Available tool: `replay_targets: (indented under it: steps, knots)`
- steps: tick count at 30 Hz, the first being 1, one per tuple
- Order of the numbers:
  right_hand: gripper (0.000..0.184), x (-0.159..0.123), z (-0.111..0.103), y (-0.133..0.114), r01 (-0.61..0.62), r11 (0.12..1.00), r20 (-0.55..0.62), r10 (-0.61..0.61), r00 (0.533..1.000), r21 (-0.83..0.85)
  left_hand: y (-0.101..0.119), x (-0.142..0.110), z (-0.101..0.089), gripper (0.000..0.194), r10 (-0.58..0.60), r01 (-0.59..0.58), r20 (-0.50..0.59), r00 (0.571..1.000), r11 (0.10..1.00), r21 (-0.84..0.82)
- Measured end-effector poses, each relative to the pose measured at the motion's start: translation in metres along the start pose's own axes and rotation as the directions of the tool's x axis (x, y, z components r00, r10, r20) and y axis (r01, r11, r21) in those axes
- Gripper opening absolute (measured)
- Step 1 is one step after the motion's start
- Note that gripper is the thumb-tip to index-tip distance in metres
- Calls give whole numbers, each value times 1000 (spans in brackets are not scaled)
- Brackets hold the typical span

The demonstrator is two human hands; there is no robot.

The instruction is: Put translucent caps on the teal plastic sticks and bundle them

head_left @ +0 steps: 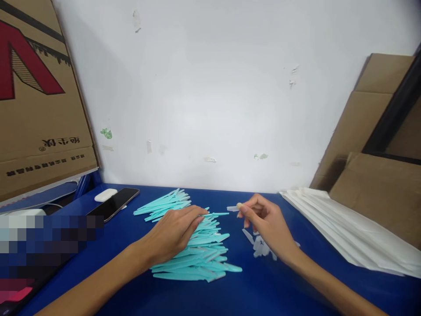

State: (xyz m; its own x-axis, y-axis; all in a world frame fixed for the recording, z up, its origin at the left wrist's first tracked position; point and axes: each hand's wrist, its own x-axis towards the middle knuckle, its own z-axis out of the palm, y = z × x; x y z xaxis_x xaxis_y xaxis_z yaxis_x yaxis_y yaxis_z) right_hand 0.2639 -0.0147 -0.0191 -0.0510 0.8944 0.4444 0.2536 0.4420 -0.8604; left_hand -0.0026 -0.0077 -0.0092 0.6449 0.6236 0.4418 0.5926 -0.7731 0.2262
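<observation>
Large pile of teal sticks (194, 263) taken as landmark. Left hand (174, 230) lay over the pile's left side, palm down, fingertips pinching one slim teal stick (219, 213), tip pointing right. Right hand (265, 217) was right of the pile, fingers curled, thumb and finger gripping a clear sleeve (233, 209). Loose clear pieces (262, 248) lay right of the pile.

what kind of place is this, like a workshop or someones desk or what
Probably a small, makeshift hand-work station: many matching turquoise pieces and a little pile of clear pieces lie on a blue table, with a large cardboard box at the left.
</observation>
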Motion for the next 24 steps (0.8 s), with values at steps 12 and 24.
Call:
replay_targets:
  steps: [12,24]
  knots:
    - [28,-14,9,-4,79,988,158,-58,986,-135,12,-4,9,35,127,-124,-35,991,989,86]
    - [27,0,-8,-9,250,659,231,-118,966,-709,-36,4,-6,40,-231,279,-185,955,911,304]
